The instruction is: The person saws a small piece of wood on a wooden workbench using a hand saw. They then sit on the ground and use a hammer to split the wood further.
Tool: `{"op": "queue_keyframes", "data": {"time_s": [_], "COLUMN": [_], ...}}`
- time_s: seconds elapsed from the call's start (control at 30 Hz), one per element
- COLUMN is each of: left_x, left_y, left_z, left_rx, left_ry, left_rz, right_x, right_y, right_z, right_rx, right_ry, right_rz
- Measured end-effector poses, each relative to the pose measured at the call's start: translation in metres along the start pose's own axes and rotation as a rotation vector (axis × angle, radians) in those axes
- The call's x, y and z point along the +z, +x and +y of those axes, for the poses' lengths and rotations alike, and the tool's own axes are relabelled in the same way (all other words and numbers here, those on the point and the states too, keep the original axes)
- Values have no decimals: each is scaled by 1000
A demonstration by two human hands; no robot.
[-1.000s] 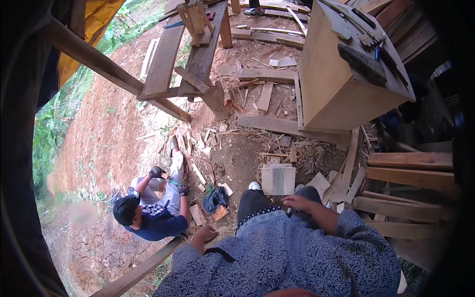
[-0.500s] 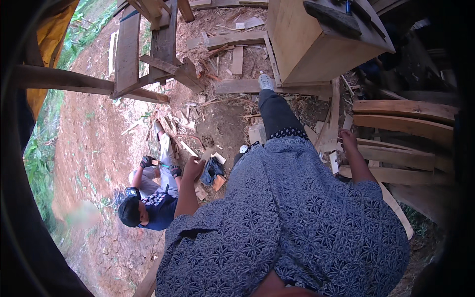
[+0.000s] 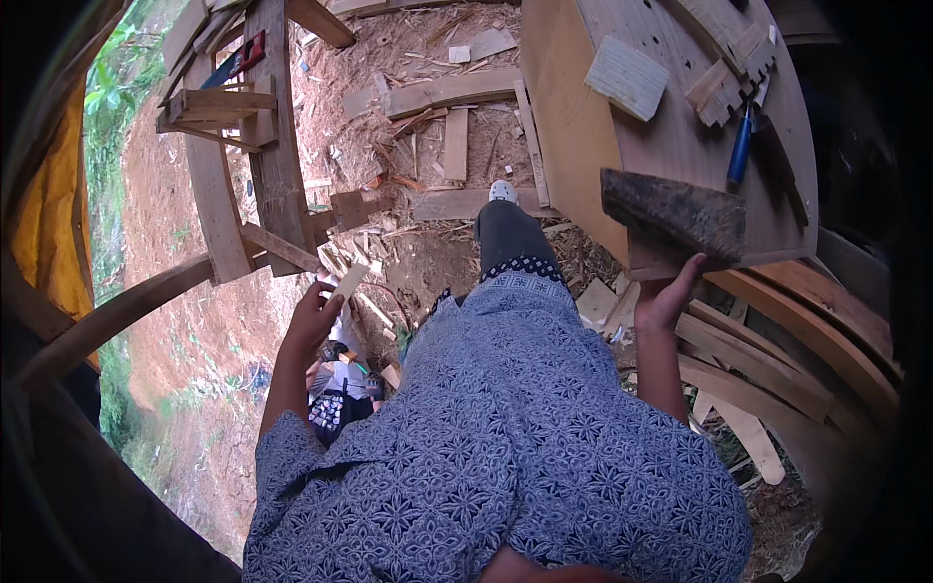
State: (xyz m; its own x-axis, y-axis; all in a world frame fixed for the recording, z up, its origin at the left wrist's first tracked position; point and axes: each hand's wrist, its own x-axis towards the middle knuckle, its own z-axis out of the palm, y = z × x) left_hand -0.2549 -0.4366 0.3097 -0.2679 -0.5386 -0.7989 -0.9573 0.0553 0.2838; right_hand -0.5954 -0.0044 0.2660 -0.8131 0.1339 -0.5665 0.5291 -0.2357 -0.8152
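Observation:
My left hand [image 3: 315, 317] is closed on a thin, pale wood piece [image 3: 350, 282], which sticks out past the fingers. At the near edge of the wooden table [image 3: 643, 146], my right hand [image 3: 666, 296] has its thumb up beside a dark, rough wood block [image 3: 673, 214]. Its other fingers are partly hidden, so whether they grip the block or only touch the edge does not show. On the tabletop lie a pale wood block [image 3: 627, 78], a notched wood piece [image 3: 714, 94] and a blue-handled tool [image 3: 741, 151], its tip partly hidden.
Long curved boards [image 3: 807, 330] are stacked at the right, below the table. To the left stands a plank bench [image 3: 277, 146] carrying a red object [image 3: 253, 51]. A person [image 3: 340, 394] sits low beyond my left arm. Wood scraps [image 3: 457, 144] litter the ground ahead.
I have come closer to the table, and more of its top shows. My right hand has risen from beside the boards to the table's edge. My left hand keeps the wood piece.

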Motion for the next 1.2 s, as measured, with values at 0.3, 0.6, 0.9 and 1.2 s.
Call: {"op": "queue_keyframes", "data": {"time_s": [0.3,0.6,0.9,1.2], "left_x": [-31,-135,-186,-125], "left_y": [-16,187,301,316], "left_z": [-11,68,262,358], "left_rx": [-145,112,591,568], "left_ry": [138,44,171,-145], "left_rz": [-147,-141,-291,-304], "right_x": [33,1,-25,36], "right_y": [-5,12,-7,-19], "right_z": [-2,41,35,23], "right_rx": [18,-80,-326,-182], "right_ry": [-111,-15,-246,-212], "right_rz": [231,413,599,844]}}
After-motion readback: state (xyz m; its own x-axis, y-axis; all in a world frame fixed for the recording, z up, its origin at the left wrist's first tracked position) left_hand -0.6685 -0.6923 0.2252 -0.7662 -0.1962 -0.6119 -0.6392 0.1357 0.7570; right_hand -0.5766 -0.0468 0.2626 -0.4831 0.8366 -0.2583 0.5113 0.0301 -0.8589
